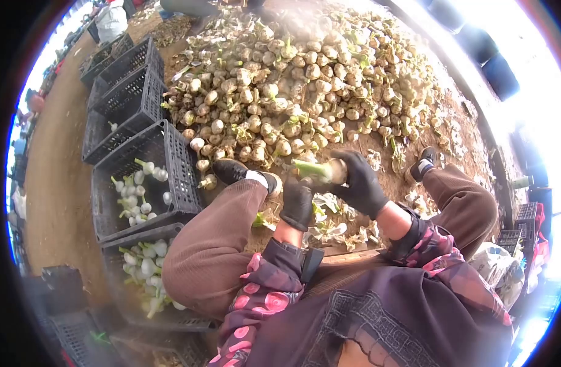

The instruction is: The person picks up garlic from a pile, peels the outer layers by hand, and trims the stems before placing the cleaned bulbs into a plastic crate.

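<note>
A garlic bulb with a thick, pale green stalk is held in front of my body, above the ground between my legs. My gloved right hand wraps round its bulb end. At the stalk side, my gloved left hand is closed, its thumb side against the underside of the stalk. Whatever the left fingers grip is hidden behind the glove. Beneath both hands lie loose leaves and peeled skins. Just beyond them begins a large heap of unpeeled garlic with dry, brownish skins.
Black plastic crates stand in a row on my left; two contain white, cleaned garlic bulbs. A concrete edge runs along the right. White sacks and more crates sit at my right side.
</note>
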### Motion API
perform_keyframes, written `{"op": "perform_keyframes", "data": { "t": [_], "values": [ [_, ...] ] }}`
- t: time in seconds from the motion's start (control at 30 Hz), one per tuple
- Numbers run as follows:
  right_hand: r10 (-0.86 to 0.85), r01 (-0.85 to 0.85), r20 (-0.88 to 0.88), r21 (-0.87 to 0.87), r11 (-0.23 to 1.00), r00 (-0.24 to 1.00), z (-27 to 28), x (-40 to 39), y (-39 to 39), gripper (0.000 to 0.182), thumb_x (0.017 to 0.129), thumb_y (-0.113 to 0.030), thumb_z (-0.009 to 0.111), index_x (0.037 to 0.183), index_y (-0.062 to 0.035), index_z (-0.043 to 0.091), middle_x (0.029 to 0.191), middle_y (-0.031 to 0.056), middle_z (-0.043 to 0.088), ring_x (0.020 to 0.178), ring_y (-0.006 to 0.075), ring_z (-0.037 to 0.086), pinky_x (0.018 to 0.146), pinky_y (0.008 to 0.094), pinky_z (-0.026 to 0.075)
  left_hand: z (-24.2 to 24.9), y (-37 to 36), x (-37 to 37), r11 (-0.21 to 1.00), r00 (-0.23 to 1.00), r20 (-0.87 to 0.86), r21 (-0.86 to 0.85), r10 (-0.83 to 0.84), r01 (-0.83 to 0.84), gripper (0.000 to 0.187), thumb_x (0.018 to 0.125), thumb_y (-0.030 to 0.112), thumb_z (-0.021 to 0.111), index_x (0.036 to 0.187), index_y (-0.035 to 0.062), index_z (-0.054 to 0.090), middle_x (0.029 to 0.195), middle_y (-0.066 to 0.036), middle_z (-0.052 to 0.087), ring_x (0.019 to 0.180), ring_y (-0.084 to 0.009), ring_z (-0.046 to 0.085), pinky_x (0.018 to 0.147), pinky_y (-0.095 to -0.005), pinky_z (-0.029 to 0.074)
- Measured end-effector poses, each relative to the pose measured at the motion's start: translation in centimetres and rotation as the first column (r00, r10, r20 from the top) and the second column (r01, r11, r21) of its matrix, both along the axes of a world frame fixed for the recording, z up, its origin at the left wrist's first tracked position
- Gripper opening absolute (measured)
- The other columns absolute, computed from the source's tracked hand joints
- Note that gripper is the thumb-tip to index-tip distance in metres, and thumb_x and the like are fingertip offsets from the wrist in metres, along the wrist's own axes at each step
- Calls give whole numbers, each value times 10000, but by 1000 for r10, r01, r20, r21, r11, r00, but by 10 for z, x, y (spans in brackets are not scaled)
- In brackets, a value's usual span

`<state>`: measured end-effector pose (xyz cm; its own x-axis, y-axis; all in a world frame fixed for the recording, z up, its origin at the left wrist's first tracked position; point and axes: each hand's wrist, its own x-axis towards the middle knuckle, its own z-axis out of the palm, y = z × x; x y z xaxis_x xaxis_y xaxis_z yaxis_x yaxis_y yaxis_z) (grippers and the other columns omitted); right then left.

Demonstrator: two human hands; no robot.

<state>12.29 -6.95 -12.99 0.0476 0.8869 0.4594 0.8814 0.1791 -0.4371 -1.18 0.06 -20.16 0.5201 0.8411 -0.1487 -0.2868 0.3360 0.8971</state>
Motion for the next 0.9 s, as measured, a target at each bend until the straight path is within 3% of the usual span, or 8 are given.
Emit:
{"op": "perform_keyframes", "data": {
  "t": [0.13,0.2,0.23,0.4,0.57,0.67,0.8,0.9],
  "values": [
    [-304,-366,-946,-245,898,-113,-5,15,-1,324,929,-270,497,1135,-21,472,898,68,593,711,119,582,570,248,464,31,-5,-1,943,936,349,-326,49,72,367,814,11,490,1180,1,478,906,-75,604,776,-137,597,677,-252,507],
    [-346,-198,-934,-324,925,-90,-21,7,2,348,949,-337,448,1113,-32,483,882,60,582,728,110,567,598,246,468,10,-2,-4,982,977,118,-40,-179,185,404,808,3,456,1212,-6,469,910,-76,602,793,-145,601,685,-257,516],
    [-329,73,-842,-331,941,428,-35,-2,6,354,958,-368,439,1112,-54,491,871,43,573,750,96,546,628,232,465,13,-6,-3,971,955,239,-116,-176,207,439,796,-7,434,1233,-1,471,920,-79,607,793,-146,606,676,-253,516],
    [-270,-123,-962,-274,954,42,-56,9,-1,409,947,-412,467,1161,-64,498,1011,47,581,851,116,563,711,279,493,-2,-2,-5,948,977,111,-246,-181,203,349,808,76,440,1125,29,577,883,-111,649,729,-217,621,677,-327,517],
    [-160,-407,-884,38,912,-440,-10,18,-4,461,929,-450,474,1185,-69,513,1049,67,606,943,173,608,760,326,527,-40,-18,12,605,258,-908,5,-331,796,418,793,329,536,1101,58,615,1119,-241,587,1055,-359,571,918,-393,446],
    [-112,-412,-971,-15,911,-211,-13,40,-3,415,942,-399,469,1195,-73,501,1076,86,593,963,192,602,774,346,528,-15,-28,3,553,166,-986,137,-3,822,700,745,363,640,1355,113,406,1227,-279,507,1124,-362,533,966,-374,419],
    [-29,-145,-941,22,989,-336,-33,40,-11,308,963,-205,452,1225,-44,458,1134,117,560,1016,249,587,921,431,485,-49,-5,-4,959,742,-627,-29,-238,283,380,831,423,583,911,53,617,788,-157,668,716,-285,646,645,-430,521],
    [-26,-187,-928,47,981,-372,-36,29,-14,311,953,-183,473,1235,-54,451,1135,107,562,1026,242,583,927,424,482,40,-23,-4,682,881,160,-577,-446,450,356,911,386,496,910,45,599,745,-109,651,664,-193,638,582,-323,514]
  ]
}}
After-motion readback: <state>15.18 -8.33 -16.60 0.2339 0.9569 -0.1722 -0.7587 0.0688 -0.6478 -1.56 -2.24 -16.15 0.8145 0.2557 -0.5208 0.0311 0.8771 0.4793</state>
